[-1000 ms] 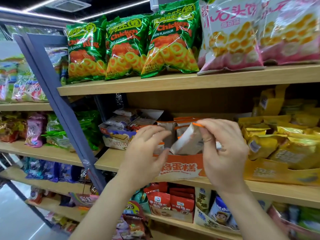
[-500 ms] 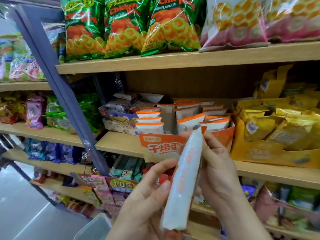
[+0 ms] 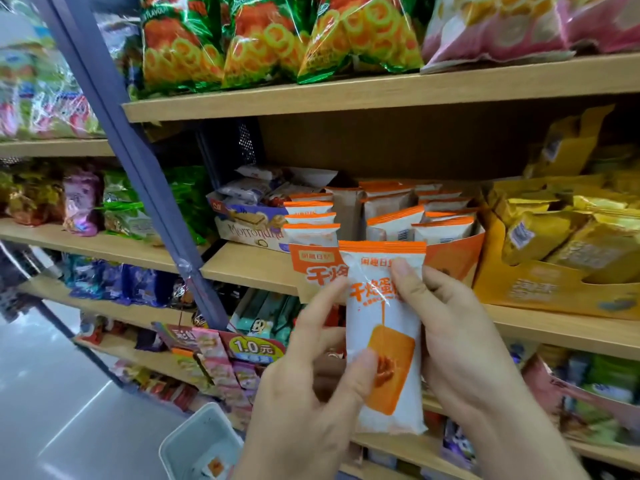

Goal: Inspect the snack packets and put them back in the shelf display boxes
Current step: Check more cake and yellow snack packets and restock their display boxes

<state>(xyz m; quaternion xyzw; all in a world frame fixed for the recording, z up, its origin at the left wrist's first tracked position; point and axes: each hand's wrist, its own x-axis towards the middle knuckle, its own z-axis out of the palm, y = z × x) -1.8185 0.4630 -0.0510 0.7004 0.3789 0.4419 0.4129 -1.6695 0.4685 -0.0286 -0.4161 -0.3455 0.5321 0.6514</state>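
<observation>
Snack packet [image 3: 381, 317] now face-on, formerly edge-on

This is a shop, in the snack aisle of a small grocery. Tiered wooden shelves hang on a blue-grey upright [image 3: 138, 174]. The upper shelf [image 3: 381, 88] carries green ring-snack bags [image 3: 263, 39] toward its left and pink bags [image 3: 502, 26] at its right end. On the middle shelf [image 3: 249, 268] stand open retail cartons: a Morrondna wafer box [image 3: 249, 230], an orange display box [image 3: 453, 258] holding rows of white-and-orange packets [image 3: 311, 233], and a yellow display box [image 3: 540, 292]. A "1.0元" price sign [image 3: 252, 348] fronts the shelf below, above a glossy floor [image 3: 41, 393].
</observation>
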